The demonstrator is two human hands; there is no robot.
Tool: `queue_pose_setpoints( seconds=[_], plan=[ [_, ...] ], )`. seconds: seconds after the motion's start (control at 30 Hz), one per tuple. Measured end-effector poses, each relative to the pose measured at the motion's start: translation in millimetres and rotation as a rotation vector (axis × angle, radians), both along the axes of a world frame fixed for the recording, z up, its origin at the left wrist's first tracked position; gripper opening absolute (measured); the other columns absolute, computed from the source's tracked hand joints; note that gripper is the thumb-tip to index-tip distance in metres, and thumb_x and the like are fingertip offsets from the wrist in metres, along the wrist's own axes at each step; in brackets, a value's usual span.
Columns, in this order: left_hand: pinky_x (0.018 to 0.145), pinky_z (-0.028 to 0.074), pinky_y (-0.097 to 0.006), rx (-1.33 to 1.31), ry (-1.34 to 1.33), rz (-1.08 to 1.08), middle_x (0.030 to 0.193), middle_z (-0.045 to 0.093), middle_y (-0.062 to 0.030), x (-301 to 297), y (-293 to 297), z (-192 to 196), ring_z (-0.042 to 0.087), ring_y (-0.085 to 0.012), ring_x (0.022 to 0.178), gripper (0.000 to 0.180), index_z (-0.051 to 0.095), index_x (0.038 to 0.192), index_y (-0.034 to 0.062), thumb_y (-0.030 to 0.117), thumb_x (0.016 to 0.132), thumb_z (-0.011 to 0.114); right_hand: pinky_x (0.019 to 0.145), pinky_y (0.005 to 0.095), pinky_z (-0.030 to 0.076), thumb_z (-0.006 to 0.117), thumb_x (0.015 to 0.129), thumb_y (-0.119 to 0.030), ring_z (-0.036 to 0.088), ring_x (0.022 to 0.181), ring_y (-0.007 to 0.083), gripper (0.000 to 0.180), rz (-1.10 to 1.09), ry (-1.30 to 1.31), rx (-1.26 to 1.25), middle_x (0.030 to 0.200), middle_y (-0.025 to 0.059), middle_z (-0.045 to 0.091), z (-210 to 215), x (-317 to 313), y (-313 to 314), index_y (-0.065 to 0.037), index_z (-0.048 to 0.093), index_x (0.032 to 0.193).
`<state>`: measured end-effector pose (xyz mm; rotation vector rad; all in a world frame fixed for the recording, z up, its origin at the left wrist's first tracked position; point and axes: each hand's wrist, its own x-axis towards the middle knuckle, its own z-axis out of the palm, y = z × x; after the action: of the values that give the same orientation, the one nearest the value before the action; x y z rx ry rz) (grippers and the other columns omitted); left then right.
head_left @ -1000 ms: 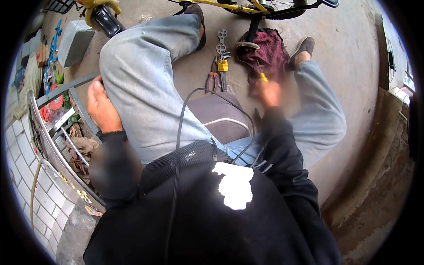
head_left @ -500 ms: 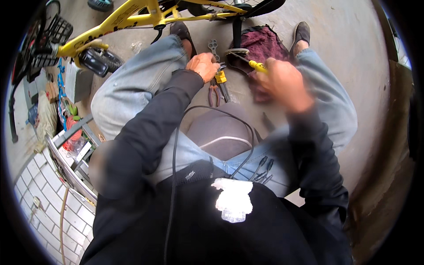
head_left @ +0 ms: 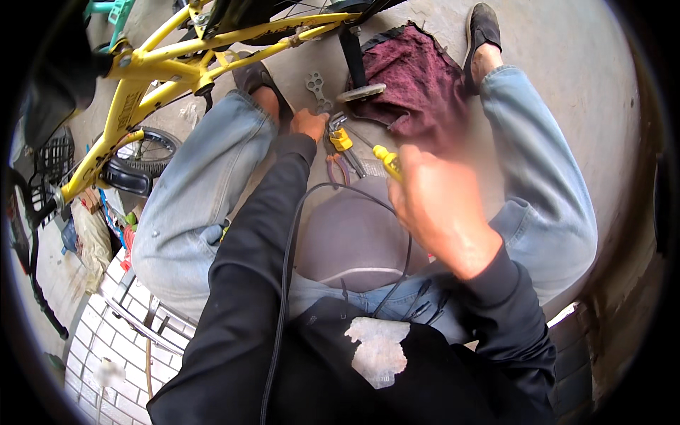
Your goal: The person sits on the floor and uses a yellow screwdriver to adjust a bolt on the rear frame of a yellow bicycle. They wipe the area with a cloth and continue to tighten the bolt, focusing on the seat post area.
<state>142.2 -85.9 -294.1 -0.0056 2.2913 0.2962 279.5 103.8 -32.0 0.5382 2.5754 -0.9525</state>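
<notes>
My right hand (head_left: 443, 205) is closed round the yellow handle of a screwdriver (head_left: 386, 161). Its thin shaft points away to the left, toward several tools on the floor. My left hand (head_left: 309, 126) is low beside those tools, fingers curled in and partly hidden; what they may hold does not show. Just beyond it lies a flat multi-hole spanner (head_left: 314, 86). On its right are an adjustable wrench (head_left: 338, 127) with a yellow part (head_left: 341, 139) and pliers (head_left: 337, 170) with orange-and-purple handles. A bicycle pedal (head_left: 363, 93) hangs above the floor near them.
A yellow bicycle frame (head_left: 170, 71) spans the upper left. A dark red cloth (head_left: 414, 74) lies beyond the pedal. Between my legs is a grey rounded seat-like object (head_left: 347, 237), and a black cable (head_left: 287, 283) loops over my front. White tiles (head_left: 106, 347) show at lower left.
My right hand has drawn back toward me with the screwdriver, away from the cloth and pedal. My left hand stays low by the tools. The view has shifted, bringing more of the bicycle into sight.
</notes>
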Motion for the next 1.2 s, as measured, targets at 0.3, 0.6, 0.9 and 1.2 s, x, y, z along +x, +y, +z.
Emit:
queue_pose_setpoints(
  seconds=[0.3,0.6,0.9,1.2],
  plan=[
    [0.089,0.048,-0.043,-0.101,0.236,-0.070,0.110,0.059,-0.0267,10.3,18.4,-7.4,0.060,-0.0407,0.102,0.057,0.057,0.106,-0.0064,0.036,0.073,0.076,0.056,0.0440,0.044,0.064,0.078,-0.011,0.058,0.064,0.0367,0.019,0.044,-0.135,-0.062,0.071,0.0175,0.056,11.4,-10.8,-7.3,-0.001,0.048,0.084],
    [0.089,0.048,-0.044,-0.067,0.060,-0.010,0.107,0.062,-0.0270,0.1,19.8,-4.4,0.060,-0.0403,0.102,0.043,0.061,0.102,-0.0032,0.031,0.077,0.069,0.057,0.0442,0.044,0.063,0.078,-0.009,0.058,0.065,0.0366,0.018,0.043,-0.122,-0.063,0.071,0.0177,0.055,7.9,-11.6,-13.0,-0.001,0.048,0.084],
    [0.062,0.052,-0.039,0.234,0.060,0.298,0.086,0.067,-0.0202,-33.7,-24.9,-6.2,0.067,-0.0314,0.076,0.027,0.058,0.098,-0.0048,0.010,0.076,0.062,0.058,0.0451,0.046,0.061,0.079,-0.011,0.060,0.066,0.0373,0.016,0.079,0.106,-0.064,0.071,0.0191,0.058,31.7,-18.2,-4.8,-0.001,0.051,0.085],
    [0.044,0.049,-0.030,0.440,0.170,0.214,0.073,0.066,-0.0134,-57.5,-10.4,178.8,0.063,-0.0175,0.049,0.038,0.048,0.118,-0.0041,0.007,0.084,0.060,0.063,0.0468,0.048,0.057,0.074,-0.009,0.061,0.069,0.0376,0.013,0.100,0.269,0.175,0.068,0.0206,0.059,47.5,-12.1,25.3,0.001,0.051,0.076]
  ],
)
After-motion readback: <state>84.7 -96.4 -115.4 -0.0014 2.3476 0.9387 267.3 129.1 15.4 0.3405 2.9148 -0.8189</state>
